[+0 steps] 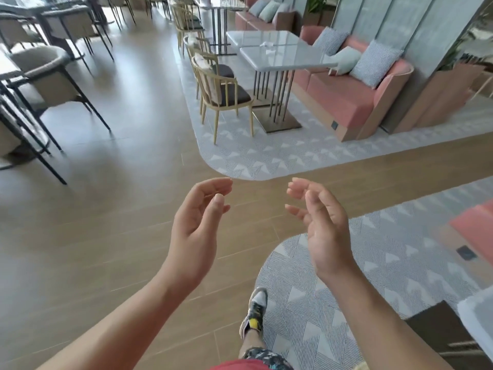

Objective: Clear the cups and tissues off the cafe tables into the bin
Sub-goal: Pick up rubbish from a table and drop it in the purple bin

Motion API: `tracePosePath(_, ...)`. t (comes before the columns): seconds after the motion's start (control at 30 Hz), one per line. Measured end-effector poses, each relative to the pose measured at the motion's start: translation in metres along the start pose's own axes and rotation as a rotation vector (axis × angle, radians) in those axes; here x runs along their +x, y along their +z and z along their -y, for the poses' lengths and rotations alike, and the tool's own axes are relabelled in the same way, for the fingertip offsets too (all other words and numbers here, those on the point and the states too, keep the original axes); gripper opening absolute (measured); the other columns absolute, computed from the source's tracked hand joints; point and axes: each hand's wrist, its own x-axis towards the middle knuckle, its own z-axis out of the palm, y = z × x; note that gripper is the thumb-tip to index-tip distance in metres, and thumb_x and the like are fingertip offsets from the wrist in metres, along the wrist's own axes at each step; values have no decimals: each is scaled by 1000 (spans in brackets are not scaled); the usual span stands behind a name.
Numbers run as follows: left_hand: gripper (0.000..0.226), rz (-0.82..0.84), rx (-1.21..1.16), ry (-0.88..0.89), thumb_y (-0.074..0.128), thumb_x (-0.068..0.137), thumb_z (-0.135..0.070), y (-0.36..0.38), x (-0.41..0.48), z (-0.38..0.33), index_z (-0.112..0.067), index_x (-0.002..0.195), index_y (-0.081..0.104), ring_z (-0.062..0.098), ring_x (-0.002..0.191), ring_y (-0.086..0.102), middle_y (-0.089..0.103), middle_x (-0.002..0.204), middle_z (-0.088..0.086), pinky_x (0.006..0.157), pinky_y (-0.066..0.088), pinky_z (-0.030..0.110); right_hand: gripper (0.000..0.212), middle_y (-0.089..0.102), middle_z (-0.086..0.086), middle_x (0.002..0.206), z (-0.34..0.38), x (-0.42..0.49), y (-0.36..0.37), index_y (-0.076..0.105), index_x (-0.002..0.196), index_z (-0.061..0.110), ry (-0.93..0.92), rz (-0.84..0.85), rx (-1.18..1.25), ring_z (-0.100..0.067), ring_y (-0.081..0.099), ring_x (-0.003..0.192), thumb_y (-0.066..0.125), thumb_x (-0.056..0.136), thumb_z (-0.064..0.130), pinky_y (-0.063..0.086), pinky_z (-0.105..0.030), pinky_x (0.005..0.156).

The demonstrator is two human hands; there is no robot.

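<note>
We hold our left hand (196, 231) and right hand (324, 236) apart, well short of the pale cafe table (298, 61), fingers loosely curled around nothing. Small white tissues (267, 45) lie on that table's top; a wooden chair (229, 95) stands just beside it.

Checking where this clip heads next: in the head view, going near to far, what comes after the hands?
Empty left hand and right hand → patterned floor → wooden chair → near white table with a small white scrap, likely tissue → second white table behind it with another scrap.
</note>
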Motion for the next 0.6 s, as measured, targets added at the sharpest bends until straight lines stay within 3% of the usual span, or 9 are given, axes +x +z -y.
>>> tracePosePath(0.4,27,3,-24,9,48,100,-25,92,283,62,-18,119,66,23,126,62,69,126,2,98,54,41,43,72,0,120,-62,299,-22,71,114,16,20,-14,18,-21,64,118,58,94,52,53,-61,102)
tracePosePath(0.6,26,17,-55,2,50,100,-27,115,398,99,-20,118,66,22,125,63,70,124,2,97,55,38,58,71,-2,119,-92,410,-23,72,114,22,32,-36,-2,-21,64,117,65,86,73,54,-53,100)
